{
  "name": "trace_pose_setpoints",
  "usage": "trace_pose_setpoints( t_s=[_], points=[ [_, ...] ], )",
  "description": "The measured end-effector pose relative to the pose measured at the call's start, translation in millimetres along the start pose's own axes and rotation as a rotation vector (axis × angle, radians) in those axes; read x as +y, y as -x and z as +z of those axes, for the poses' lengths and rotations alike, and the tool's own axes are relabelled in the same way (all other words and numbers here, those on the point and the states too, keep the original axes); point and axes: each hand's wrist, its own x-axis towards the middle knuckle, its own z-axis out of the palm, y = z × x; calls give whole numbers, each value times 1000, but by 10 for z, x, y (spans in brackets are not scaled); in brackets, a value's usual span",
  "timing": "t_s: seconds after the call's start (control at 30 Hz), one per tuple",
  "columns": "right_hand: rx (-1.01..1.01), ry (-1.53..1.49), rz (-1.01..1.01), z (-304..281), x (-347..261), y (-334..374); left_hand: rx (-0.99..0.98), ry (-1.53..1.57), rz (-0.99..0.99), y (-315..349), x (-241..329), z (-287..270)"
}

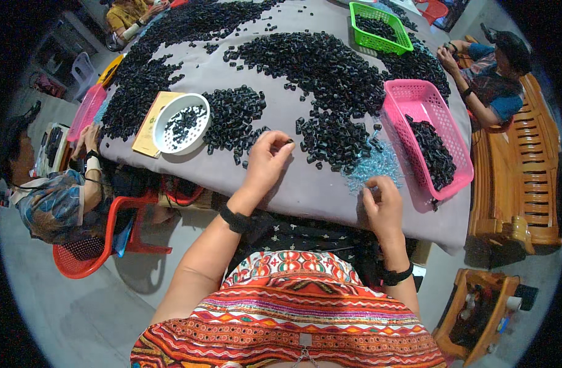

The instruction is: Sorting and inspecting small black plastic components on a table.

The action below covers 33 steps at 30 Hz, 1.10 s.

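My left hand (270,161) is raised over the near part of the table, its thumb and forefinger pinched on a small black plastic piece. My right hand (384,205) is at the near edge of a pile of small clear-blue pieces (374,164), fingers curled toward the thumb. Whatever those fingers may hold is too small to make out. Beyond my hands lies a heap of small black pieces (330,132). A pink perforated basket (394,92), partly filled with black pieces, stands to the right of the clear-blue pile.
Left of my hands, a white round colander (202,126) with some black pieces overlaps a yellow booklet (147,132). A green basket (384,44) stands farther back. People sit at the left, far left and right. A red chair (109,245) and wooden bench (532,165) flank the grey-covered table (318,190).
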Motion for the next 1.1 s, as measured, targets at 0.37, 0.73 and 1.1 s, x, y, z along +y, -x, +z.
trace_pose_setpoints(
  t_s=[0.37,0.73,1.1],
  points=[
    [-34,-39,79,-20,-139,1,-41,-68,70,-223,-145,23],
    [-36,2,13,-36,-107,35,59,-179,123,-192,-61,-100],
    [16,-44,15,-59,20,-39,-264,38,-25,346,194,226]
  ],
)
